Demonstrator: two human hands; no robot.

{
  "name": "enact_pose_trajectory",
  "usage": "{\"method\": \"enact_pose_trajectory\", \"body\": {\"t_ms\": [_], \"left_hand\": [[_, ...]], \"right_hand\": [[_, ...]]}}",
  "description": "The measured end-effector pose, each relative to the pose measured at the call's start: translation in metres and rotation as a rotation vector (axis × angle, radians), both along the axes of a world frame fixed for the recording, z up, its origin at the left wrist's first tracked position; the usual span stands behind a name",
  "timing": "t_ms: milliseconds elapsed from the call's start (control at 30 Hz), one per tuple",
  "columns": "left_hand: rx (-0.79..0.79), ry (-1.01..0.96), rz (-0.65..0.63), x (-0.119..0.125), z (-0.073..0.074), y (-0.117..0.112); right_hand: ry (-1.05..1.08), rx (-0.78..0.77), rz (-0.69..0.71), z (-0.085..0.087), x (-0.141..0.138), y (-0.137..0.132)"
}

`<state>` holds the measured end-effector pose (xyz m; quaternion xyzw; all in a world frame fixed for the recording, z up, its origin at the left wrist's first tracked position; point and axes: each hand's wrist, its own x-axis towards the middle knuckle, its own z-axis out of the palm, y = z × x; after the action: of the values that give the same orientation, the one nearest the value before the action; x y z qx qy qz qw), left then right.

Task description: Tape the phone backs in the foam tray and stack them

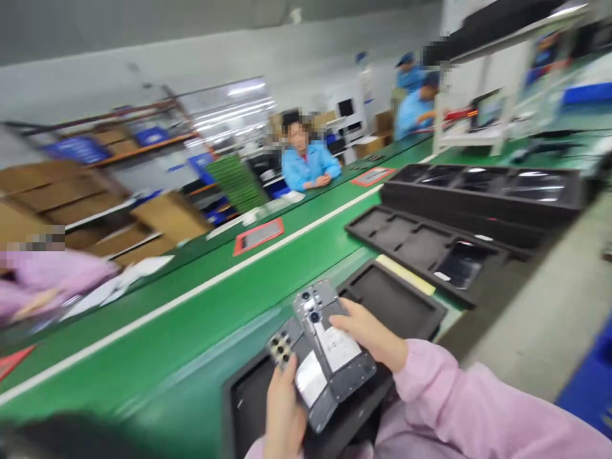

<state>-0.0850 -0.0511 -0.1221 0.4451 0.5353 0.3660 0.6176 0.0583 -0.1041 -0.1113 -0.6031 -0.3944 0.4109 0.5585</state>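
Note:
Two smartphones without back covers are held side by side in front of me, their camera lenses and white battery labels showing. My left hand [285,405] is closed round the lower smartphone [306,370], thumb near its lenses. My right hand [370,328] grips the upper smartphone [335,331] by its right edge; this one partly overlaps the other. Beneath both hands lies a black foam tray [232,408], partly hidden by the phones. A second black tray section [396,299] with a large recess is just beyond my right hand.
A green conveyor belt [191,338] with a white line runs across the bench, carrying red-framed sheets [259,236]. Stacked black foam trays [478,210] with dark screens stand at the right. A co-worker in blue [310,162] sits opposite; a pink sleeve [62,274] shows at left.

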Motion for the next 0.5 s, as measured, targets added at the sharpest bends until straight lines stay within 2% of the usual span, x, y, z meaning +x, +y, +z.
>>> {"method": "enact_pose_trajectory", "body": {"t_ms": [67, 100, 233, 300, 367, 433, 500], "left_hand": [[-0.185, -0.158, -0.055, -0.005, -0.003, -0.003], [-0.228, -0.238, -0.075, -0.005, -0.003, -0.006], [-0.154, -0.399, -0.018, -0.001, 0.002, -0.014], [-0.07, -0.404, 0.014, -0.002, 0.005, -0.015], [0.108, -0.373, 0.011, -0.005, 0.008, -0.012], [0.327, -0.323, -0.043, -0.009, 0.008, -0.01], [0.459, -0.308, -0.121, -0.013, 0.006, -0.011]], "right_hand": [[0.018, 0.023, 0.034, -0.006, -0.019, 0.004], [0.01, 0.029, 0.023, -0.01, -0.027, 0.006], [-0.033, 0.053, -0.042, -0.02, -0.045, 0.01], [-0.021, 0.065, 0.016, -0.018, -0.044, 0.011], [-0.011, 0.085, 0.102, -0.013, -0.04, 0.009], [-0.012, 0.154, 0.151, -0.011, -0.036, 0.005], [-0.014, 0.225, 0.154, -0.014, -0.036, -0.003]]}}
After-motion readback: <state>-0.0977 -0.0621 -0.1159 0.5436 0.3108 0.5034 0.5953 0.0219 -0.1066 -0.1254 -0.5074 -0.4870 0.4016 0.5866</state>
